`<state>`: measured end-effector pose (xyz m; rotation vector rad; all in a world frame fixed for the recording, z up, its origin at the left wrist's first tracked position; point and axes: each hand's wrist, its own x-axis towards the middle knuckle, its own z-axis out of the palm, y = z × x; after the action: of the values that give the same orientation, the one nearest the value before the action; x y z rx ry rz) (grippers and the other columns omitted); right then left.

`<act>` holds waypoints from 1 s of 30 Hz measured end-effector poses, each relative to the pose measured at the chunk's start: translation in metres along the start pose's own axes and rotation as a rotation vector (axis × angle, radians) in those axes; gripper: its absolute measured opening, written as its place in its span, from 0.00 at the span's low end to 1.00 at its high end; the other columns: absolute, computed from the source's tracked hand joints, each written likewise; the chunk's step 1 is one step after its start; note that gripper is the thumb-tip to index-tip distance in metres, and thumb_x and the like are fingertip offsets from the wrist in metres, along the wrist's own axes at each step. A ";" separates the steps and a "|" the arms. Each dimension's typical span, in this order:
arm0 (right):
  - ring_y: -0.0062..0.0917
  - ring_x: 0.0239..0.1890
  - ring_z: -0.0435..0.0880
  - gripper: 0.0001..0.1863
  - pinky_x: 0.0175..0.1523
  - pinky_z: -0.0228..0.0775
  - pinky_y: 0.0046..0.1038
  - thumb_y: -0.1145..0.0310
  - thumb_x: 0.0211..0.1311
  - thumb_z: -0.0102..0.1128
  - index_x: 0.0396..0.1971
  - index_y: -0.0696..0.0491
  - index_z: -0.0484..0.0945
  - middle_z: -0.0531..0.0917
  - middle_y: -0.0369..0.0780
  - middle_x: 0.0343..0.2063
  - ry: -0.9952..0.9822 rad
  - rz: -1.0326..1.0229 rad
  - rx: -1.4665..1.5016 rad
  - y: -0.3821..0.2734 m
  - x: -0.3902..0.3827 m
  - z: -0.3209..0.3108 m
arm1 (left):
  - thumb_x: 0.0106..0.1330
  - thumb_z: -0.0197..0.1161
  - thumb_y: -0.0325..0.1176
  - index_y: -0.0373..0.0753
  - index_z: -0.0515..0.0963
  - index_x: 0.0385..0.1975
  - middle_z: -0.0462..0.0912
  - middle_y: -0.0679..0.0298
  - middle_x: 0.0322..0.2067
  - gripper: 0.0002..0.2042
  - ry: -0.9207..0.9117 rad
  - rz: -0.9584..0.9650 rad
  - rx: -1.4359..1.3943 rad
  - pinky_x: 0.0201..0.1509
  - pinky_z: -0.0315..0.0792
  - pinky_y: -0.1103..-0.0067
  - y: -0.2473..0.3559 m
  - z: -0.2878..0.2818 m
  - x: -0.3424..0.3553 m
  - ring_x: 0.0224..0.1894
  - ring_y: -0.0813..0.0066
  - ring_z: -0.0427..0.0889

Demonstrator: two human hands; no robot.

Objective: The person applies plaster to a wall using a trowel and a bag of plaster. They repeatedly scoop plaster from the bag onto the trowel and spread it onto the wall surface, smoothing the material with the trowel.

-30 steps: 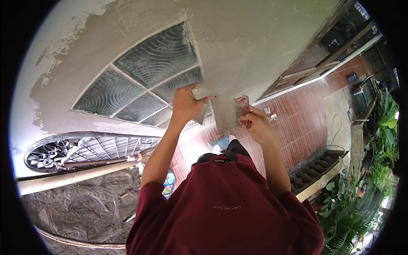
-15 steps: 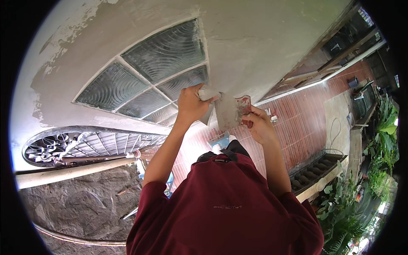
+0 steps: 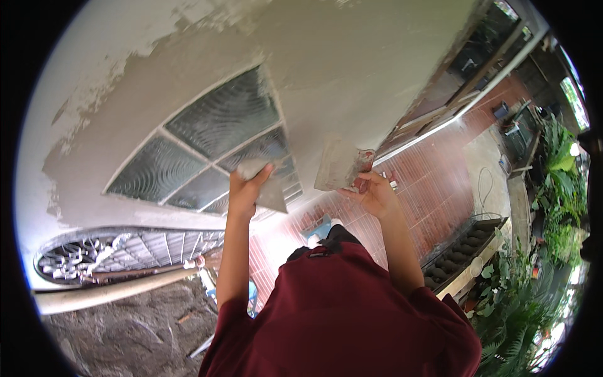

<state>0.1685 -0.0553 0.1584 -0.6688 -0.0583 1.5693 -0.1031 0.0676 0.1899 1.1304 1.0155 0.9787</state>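
Note:
My left hand [image 3: 244,192] is closed around a putty knife, its broad grey blade [image 3: 272,194] hanging down in front of the glass-block window [image 3: 217,116]. Closer to the middle, my right hand [image 3: 379,197] grips a wide plastering blade [image 3: 336,167] by its worn red edge. Grey-white residue coats that blade, whose flat face is turned toward me. A gap separates the two tools. Behind them rises the plastered wall [image 3: 333,75]; whether either blade touches it, I cannot tell.
Below the window a metal grille [image 3: 151,251] lies in an oval opening, with a pale pole [image 3: 119,294] beneath it. Red tiles [image 3: 427,182] cover the floor. A blue object [image 3: 317,230] sits near my feet. At right stand a planter box [image 3: 461,257] and leafy plants [image 3: 509,327].
My hands have drawn apart. The left has moved left and down with its putty knife, away from the other blade; the right has dropped slightly. The view has shifted too.

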 end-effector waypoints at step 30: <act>0.16 0.44 0.77 0.13 0.51 0.68 0.21 0.75 0.66 0.55 0.48 0.62 0.77 0.81 0.36 0.42 -0.089 -0.421 -0.754 -0.021 -0.062 0.054 | 0.55 0.71 0.25 0.32 0.81 0.33 0.85 0.63 0.26 0.08 -0.218 0.466 0.438 0.34 0.73 0.83 0.056 0.084 -0.034 0.28 0.81 0.81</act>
<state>0.1612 -0.0910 0.2357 -1.0835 -0.8366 1.1411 -0.0355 0.0242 0.2605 1.8547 0.8225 0.9876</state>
